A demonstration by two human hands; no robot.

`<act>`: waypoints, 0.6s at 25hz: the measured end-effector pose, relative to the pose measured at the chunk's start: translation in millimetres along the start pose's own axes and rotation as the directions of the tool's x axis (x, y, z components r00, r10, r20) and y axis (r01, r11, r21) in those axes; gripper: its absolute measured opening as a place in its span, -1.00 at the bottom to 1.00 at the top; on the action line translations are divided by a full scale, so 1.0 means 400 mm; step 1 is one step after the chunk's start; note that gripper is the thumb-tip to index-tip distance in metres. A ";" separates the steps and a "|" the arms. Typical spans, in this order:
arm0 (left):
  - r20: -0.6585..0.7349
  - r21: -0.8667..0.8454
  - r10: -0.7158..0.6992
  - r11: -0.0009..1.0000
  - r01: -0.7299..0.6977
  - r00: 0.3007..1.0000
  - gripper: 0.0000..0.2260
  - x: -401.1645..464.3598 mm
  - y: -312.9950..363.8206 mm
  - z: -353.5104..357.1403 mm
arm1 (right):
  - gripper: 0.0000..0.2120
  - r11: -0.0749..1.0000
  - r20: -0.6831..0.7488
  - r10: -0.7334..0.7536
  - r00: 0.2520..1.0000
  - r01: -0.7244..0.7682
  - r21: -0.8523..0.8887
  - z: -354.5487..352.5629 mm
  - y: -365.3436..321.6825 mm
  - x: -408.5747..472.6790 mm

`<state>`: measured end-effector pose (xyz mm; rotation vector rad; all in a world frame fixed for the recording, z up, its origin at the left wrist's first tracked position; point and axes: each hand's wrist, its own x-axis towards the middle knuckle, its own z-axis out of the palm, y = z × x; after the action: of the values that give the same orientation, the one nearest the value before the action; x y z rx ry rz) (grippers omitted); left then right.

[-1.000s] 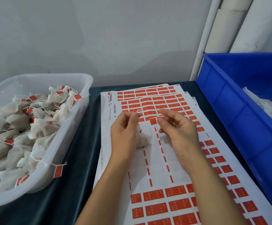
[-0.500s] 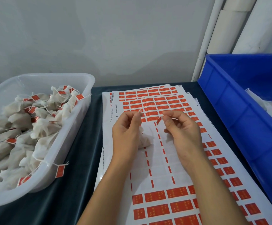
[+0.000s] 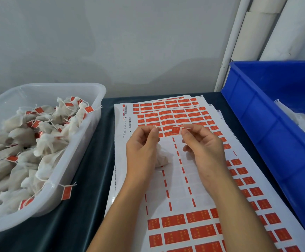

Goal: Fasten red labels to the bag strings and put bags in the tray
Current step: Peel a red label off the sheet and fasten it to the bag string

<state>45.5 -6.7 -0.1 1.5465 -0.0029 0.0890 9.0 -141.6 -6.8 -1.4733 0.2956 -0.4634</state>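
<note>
From the head camera, the left hand [image 3: 142, 144] pinches the thin white string [image 3: 155, 126] of a small soft white mesh bag [image 3: 161, 157] resting on the label sheets [image 3: 175, 180]; the right hand [image 3: 202, 142] pinches a small red paper label [image 3: 176, 130] by its edge. Both look feather-light and limp, best held at string tip and label corner

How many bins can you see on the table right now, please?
2. The clear tray sits at the left, heaped with tagged bags. The blue bin stands at the right, partly cut off by the frame edge. Others may lie outside the view.
</note>
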 end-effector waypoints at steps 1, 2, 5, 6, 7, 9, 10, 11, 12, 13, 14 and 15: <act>0.002 0.002 0.005 1.000 -0.005 1.000 -0.88 -0.001 0.001 -0.001 | -0.91 1.000 0.006 -0.003 1.000 0.003 0.005 0.001 -0.001 -0.001; 0.005 0.009 0.011 1.000 -0.011 1.000 -0.88 -0.001 0.001 -0.001 | -0.91 1.000 0.013 -0.007 1.000 0.006 0.011 0.003 -0.003 -0.001; 0.027 0.028 0.035 0.999 -0.036 0.999 -0.87 -0.007 0.002 -0.004 | -0.90 0.999 0.038 -0.004 0.999 0.003 0.043 0.008 -0.007 -0.003; 0.038 0.031 0.046 0.998 -0.047 0.998 -0.88 -0.009 0.002 -0.004 | -0.88 0.999 0.047 -0.001 0.999 -0.001 0.052 0.010 -0.008 -0.005; 0.048 0.038 0.059 0.997 -0.061 0.997 -0.88 -0.011 0.002 -0.004 | -0.86 0.998 0.056 0.002 0.998 -0.006 0.060 0.011 -0.009 -0.007; 0.071 0.055 0.083 0.995 -0.087 0.994 -0.90 -0.016 0.004 -0.004 | -0.78 0.997 0.071 0.012 0.997 -0.018 0.079 0.014 -0.014 -0.012; 0.090 0.058 0.094 0.993 -0.100 0.991 -0.90 -0.018 0.006 -0.003 | -0.74 0.995 0.078 0.023 0.997 -0.031 0.097 0.015 -0.015 -0.014; 0.115 0.065 0.108 0.991 -0.115 0.988 -0.90 -0.020 0.008 -0.002 | -0.71 0.991 0.087 0.043 0.995 -0.053 0.119 0.017 -0.016 -0.016; 0.140 0.078 0.122 0.988 -0.134 0.983 -0.89 -0.023 0.008 0.000 | -0.70 0.987 0.099 0.067 0.993 -0.081 0.139 0.019 -0.017 -0.017; 0.162 0.097 0.134 0.984 -0.151 0.978 -0.89 -0.026 0.009 0.002 | -0.70 0.982 0.113 0.092 0.989 -0.109 0.152 0.021 -0.017 -0.018; 0.177 0.118 0.142 0.979 -0.164 0.974 -0.88 -0.028 0.009 0.004 | -0.70 0.978 0.127 0.112 0.986 -0.132 0.160 0.024 -0.017 -0.019; 0.188 0.140 0.144 0.975 -0.171 0.972 -0.88 -0.029 0.009 0.005 | -0.70 0.974 0.135 0.128 0.983 -0.150 0.168 0.026 -0.017 -0.020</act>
<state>33.9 -9.3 2.9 1.7045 -0.2661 0.0792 6.2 -128.8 0.1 -1.2916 0.2507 -0.2766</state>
